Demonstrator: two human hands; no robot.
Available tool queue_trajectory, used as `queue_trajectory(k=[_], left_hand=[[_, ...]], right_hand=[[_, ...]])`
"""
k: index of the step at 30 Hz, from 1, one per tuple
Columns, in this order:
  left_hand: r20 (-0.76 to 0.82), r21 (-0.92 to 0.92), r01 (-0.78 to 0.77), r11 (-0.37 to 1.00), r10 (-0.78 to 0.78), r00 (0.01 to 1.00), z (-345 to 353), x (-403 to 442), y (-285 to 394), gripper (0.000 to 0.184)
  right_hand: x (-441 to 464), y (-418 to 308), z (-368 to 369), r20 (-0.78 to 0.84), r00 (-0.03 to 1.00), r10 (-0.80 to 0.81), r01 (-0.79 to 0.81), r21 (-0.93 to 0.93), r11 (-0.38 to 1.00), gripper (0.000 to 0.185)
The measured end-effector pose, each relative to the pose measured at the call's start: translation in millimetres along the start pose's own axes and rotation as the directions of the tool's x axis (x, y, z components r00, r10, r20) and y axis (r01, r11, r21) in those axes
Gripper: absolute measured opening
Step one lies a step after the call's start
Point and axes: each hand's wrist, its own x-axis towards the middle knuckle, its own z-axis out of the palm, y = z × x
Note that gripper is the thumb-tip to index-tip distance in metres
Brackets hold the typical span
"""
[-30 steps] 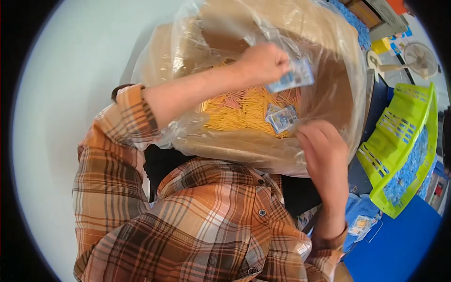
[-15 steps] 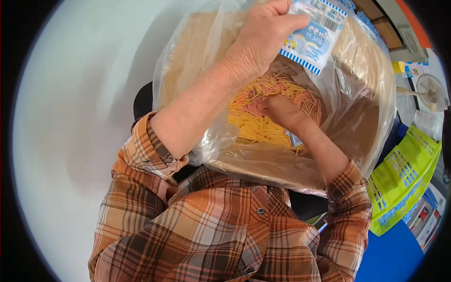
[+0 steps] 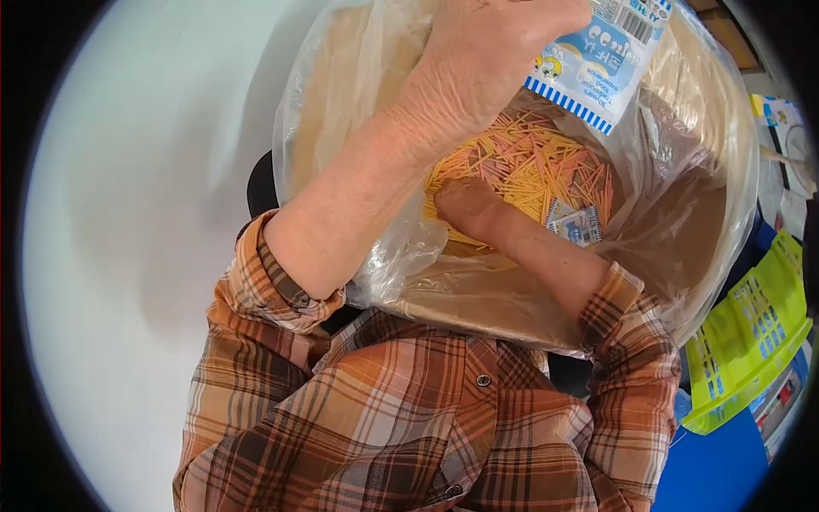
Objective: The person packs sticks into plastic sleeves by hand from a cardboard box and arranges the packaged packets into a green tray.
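Observation:
My left hand (image 3: 503, 51) is raised over the box and closed on the edge of a blue-and-white printed packet (image 3: 597, 68) with striped ends. Its fingertips are partly cut off by the top of the view. Down inside the box, my right hand (image 3: 467, 205) is curled among thin yellow and pink sticks (image 3: 533, 166). Its fingers point down and away, so what they grip is hidden. A small blue-and-white packet (image 3: 576, 224) lies on the sticks beside my right wrist.
A cardboard box (image 3: 495, 303) lined with a clear plastic bag (image 3: 717, 171) stands right in front of me. To its right is a lime-green plastic basket (image 3: 746, 333) near a blue surface (image 3: 712, 465). A pale wall or surface (image 3: 145, 256) fills the left side.
My right hand has moved left across the sticks, showing more of the small packet by the wrist. My left hand and its packet sit slightly further right and higher in view.

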Motion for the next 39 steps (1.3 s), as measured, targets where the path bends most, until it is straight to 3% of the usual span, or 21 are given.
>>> queue_trajectory(k=[7, 10, 13, 16, 18, 21, 22, 23, 25, 27, 28, 29, 32, 35, 36, 38, 39], left_hand=[[0.053, 0.069, -0.037, 0.997, 0.033, 0.998, -2.5, 6.6, -14.7, 0.021], [-0.006, 0.128, -0.096, 0.987, 0.097, 0.995, 0.0, 10.6, -21.3, 0.019], [-0.060, 0.104, -0.092, 0.990, 0.099, 0.993, -1.6, 11.0, -27.3, 0.018], [-0.029, 0.016, -0.069, 0.997, 0.070, 0.997, -6.8, 13.0, -30.4, 0.020], [0.009, -0.028, -0.061, 0.998, 0.061, 0.998, -9.0, 14.9, -31.3, 0.022], [0.052, -0.041, -0.046, 0.998, 0.048, 0.997, -10.1, 16.5, -33.4, 0.022], [0.067, -0.024, -0.034, 0.999, 0.036, 0.997, -11.2, 17.4, -33.2, 0.022], [0.083, -0.006, -0.021, 1.000, 0.022, 0.996, -12.8, 18.4, -33.4, 0.021], [0.162, 0.025, 0.035, 0.999, -0.039, 0.986, -18.2, 21.0, -35.2, 0.020], [0.295, 0.165, 0.063, 0.984, -0.111, 0.949, -24.0, 20.1, -38.1, 0.018], [0.377, 0.288, 0.053, 0.956, -0.164, 0.911, -27.5, 19.5, -38.7, 0.016], [0.445, 0.408, 0.027, 0.913, -0.224, 0.867, -29.3, 20.5, -41.5, 0.015], [0.679, 0.669, -0.283, 0.687, -0.410, 0.609, -29.6, 22.6, -71.4, 0.011], [0.492, 0.851, -0.113, 0.513, -0.703, 0.514, 3.8, 0.4, -59.8, 0.011], [0.494, 0.848, -0.106, 0.519, -0.701, 0.515, 3.3, 1.4, -59.7, 0.010], [0.500, 0.840, -0.094, 0.535, -0.694, 0.517, -3.0, 3.7, -66.9, 0.011], [0.560, 0.784, -0.129, 0.607, -0.603, 0.568, -6.4, 4.7, -70.3, 0.009]], right_hand=[[0.5, -43.0, -32.2, 0.190, 0.981, -0.043, 0.090, -0.246, 0.965, 0.033], [7.5, -41.0, -17.9, 0.234, 0.972, -0.011, 0.053, -0.176, 0.983, 0.036], [7.8, -34.6, -13.8, 0.254, 0.966, -0.048, 0.113, -0.246, 0.963, 0.034], [-10.0, -26.4, -27.8, 0.135, 0.987, 0.088, -0.015, -0.464, 0.886, 0.035], [-29.0, -4.0, -37.6, 0.082, 0.987, 0.141, -0.128, -0.151, 0.980, 0.036], [-70.7, 17.6, -57.2, 0.022, 0.964, 0.265, -0.263, 0.239, 0.935, 0.037], [-84.2, 18.9, -71.5, 0.003, 0.949, 0.315, -0.296, 0.346, 0.890, 0.037], [-96.7, 19.3, -88.4, 0.163, 0.921, 0.355, -0.389, 0.463, 0.796, 0.037], [-117.4, 10.4, -110.1, 0.257, 0.864, 0.433, -0.489, 0.635, 0.598, 0.033], [-135.6, 14.3, -107.6, 0.118, 0.878, 0.464, -0.412, 0.679, 0.607, 0.034], [-144.6, 22.3, -100.0, -0.070, 0.899, 0.433, -0.300, 0.621, 0.724, 0.036], [-153.4, 29.1, -96.1, -0.145, 0.901, 0.409, -0.261, 0.572, 0.778, 0.036], [-171.5, 22.3, -110.9, -0.251, 0.890, 0.380, -0.229, 0.476, 0.849, 0.036], [-170.5, 26.1, -107.7, -0.352, 0.869, 0.347, -0.283, 0.221, 0.933, 0.033], [-169.1, 26.7, -109.6, -0.372, 0.867, 0.332, -0.316, 0.106, 0.943, 0.033], [-172.7, 23.8, -117.4, -0.416, 0.840, 0.349, -0.255, 0.265, 0.930, 0.027], [-175.6, 20.5, -123.8, -0.437, 0.827, 0.355, -0.216, 0.337, 0.917, 0.025]])
